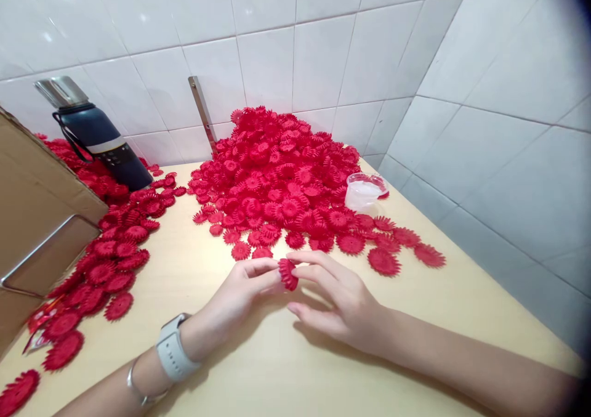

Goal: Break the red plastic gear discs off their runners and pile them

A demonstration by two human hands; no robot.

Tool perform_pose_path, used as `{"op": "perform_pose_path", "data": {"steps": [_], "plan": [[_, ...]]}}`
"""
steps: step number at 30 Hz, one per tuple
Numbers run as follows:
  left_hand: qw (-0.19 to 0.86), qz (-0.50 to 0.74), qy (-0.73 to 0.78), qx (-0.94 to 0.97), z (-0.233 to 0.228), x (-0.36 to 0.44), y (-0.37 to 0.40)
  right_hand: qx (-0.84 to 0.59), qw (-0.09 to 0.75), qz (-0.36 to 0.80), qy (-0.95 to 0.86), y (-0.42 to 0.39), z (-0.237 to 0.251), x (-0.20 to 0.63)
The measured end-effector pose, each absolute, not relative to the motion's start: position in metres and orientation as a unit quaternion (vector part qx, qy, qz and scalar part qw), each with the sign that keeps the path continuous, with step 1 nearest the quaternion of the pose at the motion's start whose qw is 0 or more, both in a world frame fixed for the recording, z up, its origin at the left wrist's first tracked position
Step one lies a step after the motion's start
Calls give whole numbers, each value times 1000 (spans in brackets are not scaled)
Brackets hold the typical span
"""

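Note:
Between my two hands, over the near part of the table, is a small red fringed rosette (288, 274). My left hand (252, 281) pinches it from the left; a white watch and a silver bangle are on that wrist. With the fingers apart, my right hand (339, 297) reaches in from the right. Its fingertips touch or nearly touch the rosette's edge, while the thumb stays lower and free of it. Just beyond the hands rises a large heap of similar red rosettes (281, 183), with flat ones scattered along its front and right edge.
A clear plastic cup (362, 194) with whitish contents stands right of the heap. At left are a cardboard box (41, 220), a dark blue bottle (108, 143) and more red pieces (108, 266). A metal strip (202, 110) leans against the tiled wall (323, 60) behind the table (221, 380).

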State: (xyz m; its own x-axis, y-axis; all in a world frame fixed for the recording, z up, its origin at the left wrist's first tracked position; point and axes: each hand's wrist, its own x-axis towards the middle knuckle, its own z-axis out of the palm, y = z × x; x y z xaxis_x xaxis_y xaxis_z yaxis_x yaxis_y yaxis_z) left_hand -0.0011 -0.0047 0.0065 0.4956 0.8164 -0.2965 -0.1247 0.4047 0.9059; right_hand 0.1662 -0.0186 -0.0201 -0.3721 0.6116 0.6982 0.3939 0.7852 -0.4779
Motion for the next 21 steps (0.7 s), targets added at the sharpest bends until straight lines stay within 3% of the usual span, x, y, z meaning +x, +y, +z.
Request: {"op": "perform_pose_path", "data": {"steps": [21], "plan": [[716,341,419,443,2,-2,0,-488,419,359,-676,-12,-7,171]]}}
